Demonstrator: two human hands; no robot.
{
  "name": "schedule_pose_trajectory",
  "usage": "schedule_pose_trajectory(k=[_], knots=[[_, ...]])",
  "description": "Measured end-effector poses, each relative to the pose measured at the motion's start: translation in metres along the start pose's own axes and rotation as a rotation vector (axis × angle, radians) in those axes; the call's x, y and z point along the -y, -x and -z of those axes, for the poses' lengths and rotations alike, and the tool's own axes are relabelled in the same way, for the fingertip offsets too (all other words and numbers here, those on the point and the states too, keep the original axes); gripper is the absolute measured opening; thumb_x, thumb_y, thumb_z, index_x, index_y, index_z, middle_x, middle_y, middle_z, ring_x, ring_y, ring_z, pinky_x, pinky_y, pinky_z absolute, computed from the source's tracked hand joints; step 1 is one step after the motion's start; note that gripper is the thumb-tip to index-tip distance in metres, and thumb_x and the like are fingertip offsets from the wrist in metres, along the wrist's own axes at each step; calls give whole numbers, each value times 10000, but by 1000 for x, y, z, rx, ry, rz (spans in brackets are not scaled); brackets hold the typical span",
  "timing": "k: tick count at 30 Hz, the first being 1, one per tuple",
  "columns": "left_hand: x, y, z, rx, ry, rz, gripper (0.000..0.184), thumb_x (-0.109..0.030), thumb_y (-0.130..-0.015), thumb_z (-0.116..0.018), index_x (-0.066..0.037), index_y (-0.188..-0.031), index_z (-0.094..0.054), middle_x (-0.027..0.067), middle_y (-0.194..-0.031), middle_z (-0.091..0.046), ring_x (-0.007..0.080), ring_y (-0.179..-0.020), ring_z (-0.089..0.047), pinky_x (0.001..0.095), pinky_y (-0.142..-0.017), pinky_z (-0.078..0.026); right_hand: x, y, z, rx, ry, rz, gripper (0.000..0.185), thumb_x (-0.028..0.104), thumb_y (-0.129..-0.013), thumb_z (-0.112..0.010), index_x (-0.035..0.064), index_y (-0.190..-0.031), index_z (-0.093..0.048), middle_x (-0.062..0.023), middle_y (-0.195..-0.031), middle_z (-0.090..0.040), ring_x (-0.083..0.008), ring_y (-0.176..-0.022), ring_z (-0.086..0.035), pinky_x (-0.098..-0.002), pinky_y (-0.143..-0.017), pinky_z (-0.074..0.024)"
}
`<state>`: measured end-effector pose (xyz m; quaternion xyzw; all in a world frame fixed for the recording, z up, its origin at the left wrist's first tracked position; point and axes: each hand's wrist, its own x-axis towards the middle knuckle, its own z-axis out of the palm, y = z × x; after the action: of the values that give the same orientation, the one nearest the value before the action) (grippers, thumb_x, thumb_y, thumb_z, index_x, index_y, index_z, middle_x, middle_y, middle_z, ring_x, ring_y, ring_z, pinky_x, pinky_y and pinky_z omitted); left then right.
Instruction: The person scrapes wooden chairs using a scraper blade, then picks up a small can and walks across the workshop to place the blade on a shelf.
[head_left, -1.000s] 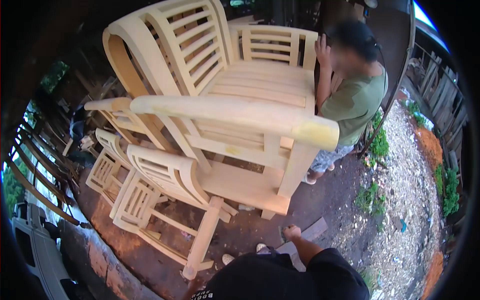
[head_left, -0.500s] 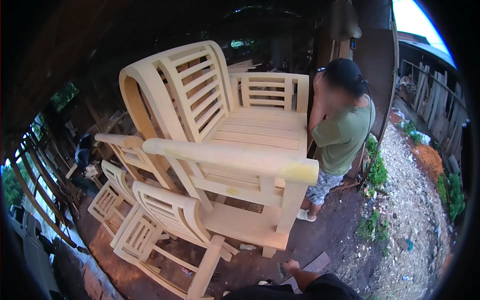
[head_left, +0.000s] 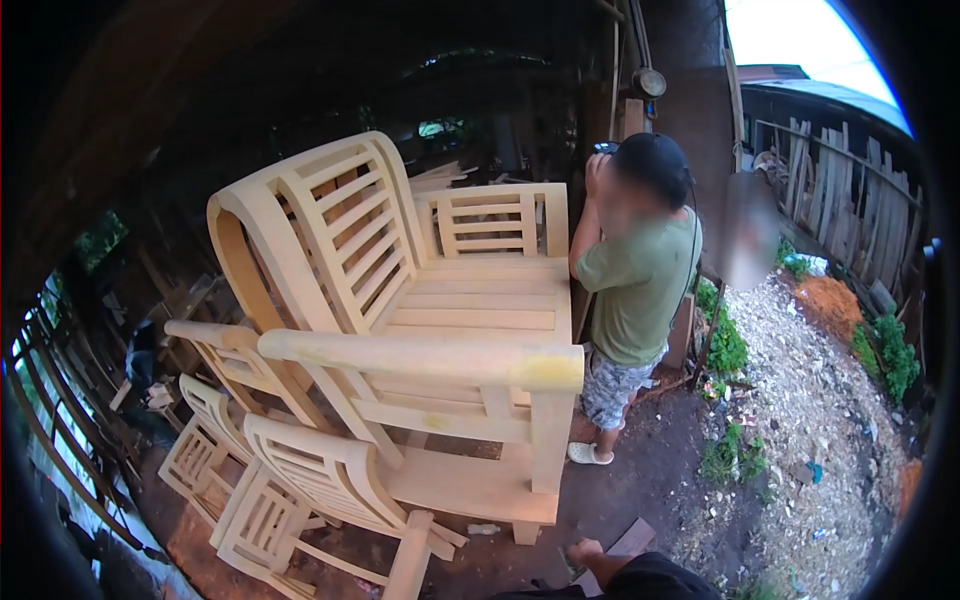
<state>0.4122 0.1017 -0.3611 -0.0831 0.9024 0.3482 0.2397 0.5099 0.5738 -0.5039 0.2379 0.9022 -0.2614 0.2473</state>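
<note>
roughly half-curled, r hand (head_left: pixel 588 551) nr plank (head_left: pixel 634 537), grip unclear.

The pale, slat-backed wooden chair (head_left: pixel 470 302) stands upright; a flat board (head_left: pixel 633 540) lies on the ground (head_left: pixel 625 485).

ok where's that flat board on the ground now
In the head view, the flat board lies low, right of centre, on the ground beside the wearer's right hand, lower right of the large wooden chair.
</note>
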Motion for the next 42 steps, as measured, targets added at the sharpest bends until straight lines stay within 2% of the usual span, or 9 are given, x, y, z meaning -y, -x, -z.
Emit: schedule_pose_trajectory(k=[6,10,12,14,20,25,31,34,42], knots=[[4,3,7,-25,18,27,230,-319,-909,-654,-131,-997,-751,43,-861,-713,195,-764,-684,374,-662,-558,17,4,9,34,-25,-34,628,510,-854,-522,87,-1300,-654,-190,-1353,-620,-316,-1292,-574,-376,-1077,-457],[8,8,11,-36,28,51,225,-316,-906,-653,-135,-996,-751,44,-866,-714,196,-770,-686,375,-666,-560,17,-8,-2,-104,-87,74,612,440,-845,-576,29,-1294,-641,-209,-1290,-661,-312,-1210,-640,-377,-1025,-499],[8,11,15,-42,30,62,223,-315,-904,-653,-138,-996,-752,44,-868,-715,197,-773,-687,376,-669,-562,-4,-39,-28,-230,-41,233,404,406,-861,-586,91,-1103,-658,-159,-1034,-627,-294,-937,-612,-401,-802,-478],[5,16,19,-46,31,72,220,-313,-903,-653,-140,-996,-752,44,-870,-716,198,-776,-688,376,-671,-563,-55,-109,-91,-693,316,684,235,373,-877,-596,154,-913,-674,-109,-778,-594,-277,-664,-584,-425,-578,-457],[14,22,24,-65,47,97,214,-309,-899,-652,-146,-995,-752,44,-877,-717,200,-785,-691,378,-679,-566,-80,-138,-119,-980,470,825,279,379,-926,-570,159,-813,-699,-89,-655,-594,-265,-557,-596,-451,-498,-473],[19,23,26,-73,46,106,209,-305,-895,-652,-152,-994,-753,44,-883,-719,202,-793,-694,379,-685,-569,-72,-127,-108,-718,312,721,345,418,-934,-561,131,-832,-721,-107,-698,-639,-294,-597,-633,-461,-550,-508],[29,27,28,-86,59,126,203,-301,-891,-651,-158,-993,-754,44,-890,-720,204,-802,-697,381,-692,-572,-20,-59,-41,-227,-30,366,389,462,-885,-596,106,-865,-752,-164,-899,-732,-399,-829,-690,-505,-758,-550],[36,31,25,-95,68,138,201,-299,-889,-651,-162,-993,-754,45,-894,-721,205,-806,-698,382,-696,-574,-3,-40,-13,14,-57,263,426,493,-879,-583,123,-1008,-750,-187,-1028,-729,-420,-965,-675,-489,-860,-537],[46,45,26,-115,85,165,194,-293,-883,-650,-171,-992,-755,45,-903,-723,209,-818,-702,384,-705,-578,-37,-82,-59,-231,77,470,474,466,-927,-538,67,-1139,-681,-214,-1135,-697,-426,-1017,-667,-540,-854,-542]])
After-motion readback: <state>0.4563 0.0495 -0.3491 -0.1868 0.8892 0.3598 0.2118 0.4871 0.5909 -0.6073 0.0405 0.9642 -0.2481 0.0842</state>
